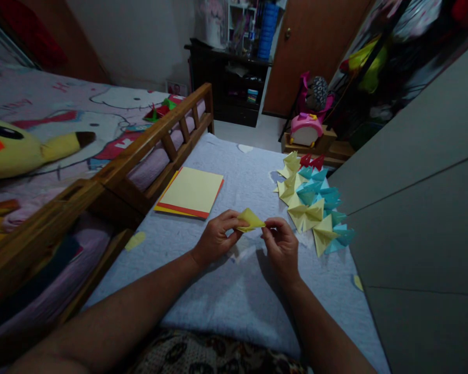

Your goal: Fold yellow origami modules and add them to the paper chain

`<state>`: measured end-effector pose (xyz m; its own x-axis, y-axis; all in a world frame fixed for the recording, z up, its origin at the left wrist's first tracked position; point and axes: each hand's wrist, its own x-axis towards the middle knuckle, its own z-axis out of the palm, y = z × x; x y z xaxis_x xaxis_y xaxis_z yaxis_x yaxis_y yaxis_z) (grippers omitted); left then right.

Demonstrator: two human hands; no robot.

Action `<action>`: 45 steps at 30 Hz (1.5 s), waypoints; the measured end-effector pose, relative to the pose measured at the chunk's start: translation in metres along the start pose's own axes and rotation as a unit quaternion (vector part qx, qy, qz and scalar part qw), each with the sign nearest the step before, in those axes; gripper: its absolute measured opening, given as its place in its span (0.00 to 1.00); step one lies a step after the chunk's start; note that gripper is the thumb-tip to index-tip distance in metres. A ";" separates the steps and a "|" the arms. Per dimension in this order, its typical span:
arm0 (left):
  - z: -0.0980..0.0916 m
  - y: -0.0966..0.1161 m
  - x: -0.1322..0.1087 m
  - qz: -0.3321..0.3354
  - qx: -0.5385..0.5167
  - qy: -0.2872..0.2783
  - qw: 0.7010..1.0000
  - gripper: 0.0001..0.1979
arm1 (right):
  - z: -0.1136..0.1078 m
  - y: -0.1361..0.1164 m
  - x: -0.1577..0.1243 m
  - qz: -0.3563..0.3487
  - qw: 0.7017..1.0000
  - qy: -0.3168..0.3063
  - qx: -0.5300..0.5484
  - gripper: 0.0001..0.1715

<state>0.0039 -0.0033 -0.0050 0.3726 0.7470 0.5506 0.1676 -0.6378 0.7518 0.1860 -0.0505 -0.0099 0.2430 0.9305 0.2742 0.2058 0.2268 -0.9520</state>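
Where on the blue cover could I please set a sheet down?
The blue cover is bare between the paper stack and the folded pieces, and again nearer, between the forearms. It is crowded along the right edge and where left hand and right hand pinch the yellow fold.

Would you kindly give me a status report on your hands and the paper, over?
Left hand and right hand both pinching small folded yellow paper piece above pale blue cloth. Row of folded yellow, blue and red paper pieces to its right, apart.
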 end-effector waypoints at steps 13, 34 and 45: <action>0.000 -0.005 -0.007 0.010 0.052 -0.027 0.998 0.15 | 0.003 -0.005 -0.001 0.028 0.996 0.042 0.069 0.05; 0.000 0.002 0.000 -0.037 -0.047 -0.045 0.997 0.12 | -0.002 -0.007 -0.003 -0.073 0.996 -0.044 -0.003 0.09; 0.000 -0.003 -0.002 -0.050 -0.028 -0.044 0.997 0.12 | -0.001 -0.005 -0.004 -0.064 0.997 -0.035 -0.013 0.12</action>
<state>0.0028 -0.0028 -0.0089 0.4349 0.7857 0.4399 0.1583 -0.5477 0.8216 0.1851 -0.0562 -0.0060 0.1473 0.9124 0.3819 0.2546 0.3381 -0.9060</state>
